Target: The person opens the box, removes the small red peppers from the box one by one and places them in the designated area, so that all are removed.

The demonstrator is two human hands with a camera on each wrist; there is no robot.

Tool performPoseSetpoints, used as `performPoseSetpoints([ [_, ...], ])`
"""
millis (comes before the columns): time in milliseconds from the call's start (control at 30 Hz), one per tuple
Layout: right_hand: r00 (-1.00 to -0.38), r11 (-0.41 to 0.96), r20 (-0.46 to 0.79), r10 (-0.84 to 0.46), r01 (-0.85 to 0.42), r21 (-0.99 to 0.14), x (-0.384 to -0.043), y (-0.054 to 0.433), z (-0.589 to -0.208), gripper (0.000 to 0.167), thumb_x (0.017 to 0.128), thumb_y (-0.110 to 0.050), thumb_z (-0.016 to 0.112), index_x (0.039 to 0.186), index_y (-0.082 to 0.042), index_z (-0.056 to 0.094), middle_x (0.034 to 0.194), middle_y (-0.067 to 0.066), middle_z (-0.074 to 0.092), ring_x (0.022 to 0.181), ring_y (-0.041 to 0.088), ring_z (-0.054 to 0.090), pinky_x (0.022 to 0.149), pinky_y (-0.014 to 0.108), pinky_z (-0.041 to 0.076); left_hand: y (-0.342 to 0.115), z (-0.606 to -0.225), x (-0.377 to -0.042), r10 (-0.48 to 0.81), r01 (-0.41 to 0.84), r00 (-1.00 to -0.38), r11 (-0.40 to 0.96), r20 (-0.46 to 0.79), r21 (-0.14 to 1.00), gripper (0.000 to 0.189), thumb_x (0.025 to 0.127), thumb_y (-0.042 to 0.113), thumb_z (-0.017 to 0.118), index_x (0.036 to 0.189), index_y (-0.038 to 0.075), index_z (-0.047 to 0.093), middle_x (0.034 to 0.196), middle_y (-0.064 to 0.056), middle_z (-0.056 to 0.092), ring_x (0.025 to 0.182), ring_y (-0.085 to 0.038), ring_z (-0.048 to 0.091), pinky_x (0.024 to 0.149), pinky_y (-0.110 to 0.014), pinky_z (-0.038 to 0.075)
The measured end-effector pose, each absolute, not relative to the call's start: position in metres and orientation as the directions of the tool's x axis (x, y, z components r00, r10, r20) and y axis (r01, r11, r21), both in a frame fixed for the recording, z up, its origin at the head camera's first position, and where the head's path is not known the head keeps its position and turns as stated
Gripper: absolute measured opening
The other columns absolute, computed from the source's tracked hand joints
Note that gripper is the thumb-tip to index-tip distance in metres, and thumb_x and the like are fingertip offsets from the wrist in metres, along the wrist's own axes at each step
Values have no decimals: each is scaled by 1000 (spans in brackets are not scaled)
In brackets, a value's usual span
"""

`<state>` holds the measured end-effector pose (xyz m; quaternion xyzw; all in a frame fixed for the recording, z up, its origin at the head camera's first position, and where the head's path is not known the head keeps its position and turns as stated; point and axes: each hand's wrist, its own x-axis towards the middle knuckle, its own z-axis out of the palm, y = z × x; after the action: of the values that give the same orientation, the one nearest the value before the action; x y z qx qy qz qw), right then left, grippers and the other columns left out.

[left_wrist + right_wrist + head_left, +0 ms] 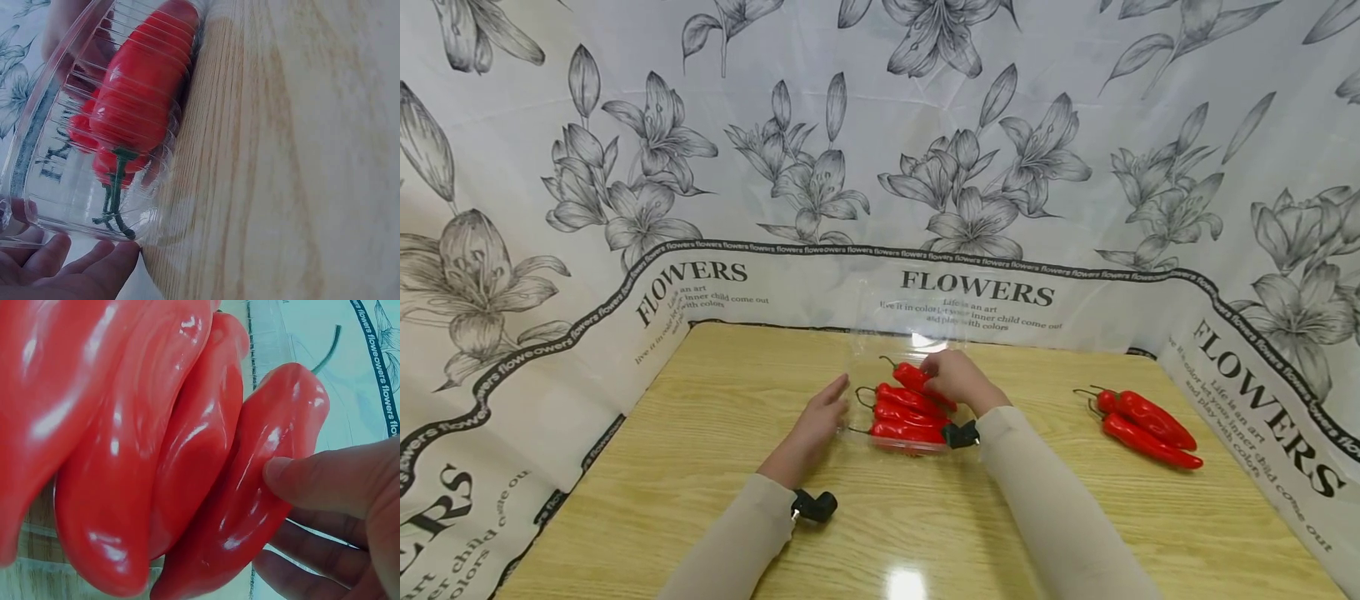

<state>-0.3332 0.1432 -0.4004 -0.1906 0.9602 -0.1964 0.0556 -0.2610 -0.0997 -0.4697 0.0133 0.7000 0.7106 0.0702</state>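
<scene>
A clear plastic clamshell box (pixel 856 423) holds several glossy red peppers (pixel 904 412) with green stems, lying side by side. My right hand (pixel 957 379) pinches the rearmost red pepper (pixel 275 437) between thumb and fingers, at the back of the box. In the right wrist view the thumb lies on its near face, and its stem points away. My left hand (pixel 818 423) is at the box's left side. In the left wrist view its extended fingers (pixel 106 262) are right at the ribbed wall, near the pepper stems (pixel 115 194).
Several more red peppers (pixel 1150 425) lie together on the wooden table (pixel 715 467) at the right. The box's raised transparent lid (pixel 910 321) stands at the back, before a white flower-printed cloth (pixel 805 287) that surrounds the table.
</scene>
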Motion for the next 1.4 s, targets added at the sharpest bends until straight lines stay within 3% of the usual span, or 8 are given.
performPoseSetpoints([
  [433,-926,828,-39,-374,-315,-463,-329,148,-395,30,91,-9,61,120,-7,66,110,9,69,96,23,61,90,41,52,-98,-468,-258,98,-98,-990,-4,-98,995,56,100,7,39,154,17,27,161,-6,26,133,-26,37,86,-30,43],
  [900,-928,737,106,-358,-350,-578,-322,161,-387,31,95,-15,58,125,-8,60,121,11,65,112,29,60,97,48,48,-97,-468,-260,102,-95,-990,-2,-94,996,56,100,7,38,155,15,25,161,-8,24,139,-28,33,89,-32,44],
  [1067,-931,705,150,-332,-351,-616,-319,165,-386,26,97,-16,56,122,-12,61,115,10,68,106,28,63,93,47,50,-98,-470,-258,113,-92,-989,-6,-90,996,57,100,7,38,155,14,25,161,-9,24,142,-31,30,95,-36,44],
  [1200,-914,693,181,-363,-394,-603,-315,164,-386,24,97,-18,57,118,-12,65,110,9,69,104,27,64,91,46,51,-99,-468,-257,112,-95,-989,-30,-92,995,57,100,6,38,155,14,24,161,-8,23,133,-30,38,84,-30,44],
  [1333,-898,723,79,-433,-398,-564,-309,159,-391,31,95,-26,60,122,-11,66,116,6,69,107,23,63,93,43,51,-99,-466,-256,113,-103,-989,-45,-98,994,58,100,5,39,155,15,25,161,-7,23,113,-28,44,71,-25,40],
  [1400,-888,734,19,-460,-392,-554,-306,156,-393,34,93,-31,63,120,-11,67,115,5,69,103,21,64,89,40,53,-98,-466,-257,122,-105,-988,-37,-100,994,58,100,5,39,155,15,24,161,-7,23,116,-28,44,72,-25,41],
])
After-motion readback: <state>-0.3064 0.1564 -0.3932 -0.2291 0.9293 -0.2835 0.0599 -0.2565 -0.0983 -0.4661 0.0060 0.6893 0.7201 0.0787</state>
